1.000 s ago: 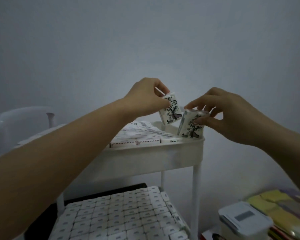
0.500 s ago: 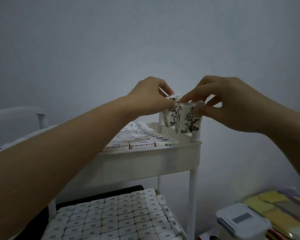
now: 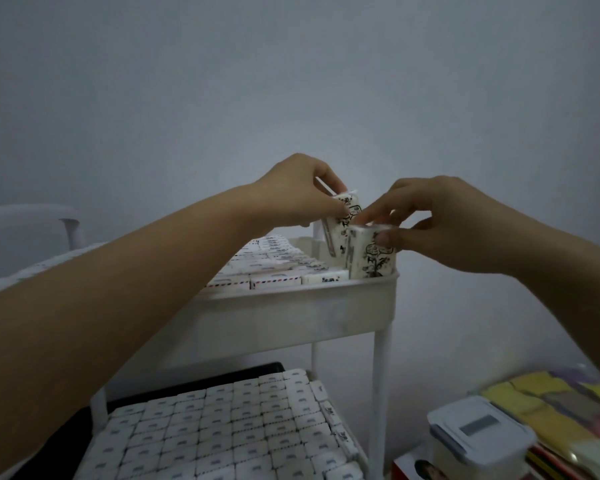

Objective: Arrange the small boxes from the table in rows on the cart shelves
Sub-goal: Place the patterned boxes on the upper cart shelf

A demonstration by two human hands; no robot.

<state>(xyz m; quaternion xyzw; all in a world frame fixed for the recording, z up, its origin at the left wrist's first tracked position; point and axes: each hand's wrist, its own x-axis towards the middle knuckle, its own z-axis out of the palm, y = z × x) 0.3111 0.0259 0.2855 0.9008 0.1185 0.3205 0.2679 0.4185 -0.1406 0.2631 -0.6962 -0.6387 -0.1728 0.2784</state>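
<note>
Grip: my left hand (image 3: pixel 293 194) pinches the rear box (image 3: pixel 342 223), my right hand (image 3: pixel 444 225) the front box (image 3: pixel 371 256). Held on end by their tops, I judge, for slotting into the top shelf (image 3: pixel 291 317).

Each hand, left (image 3: pixel 298 192) and right (image 3: pixel 440 223), pinches a small printed box (image 3: pixel 371 252) at the cart's (image 3: pixel 291 313) top-shelf corner, beside rows of boxes (image 3: pixel 274 268).

Bare forearms, bare left hand (image 3: pixel 297 192) and right hand (image 3: pixel 444 223), short-nailed fingers (image 3: pixel 383 239).
</note>
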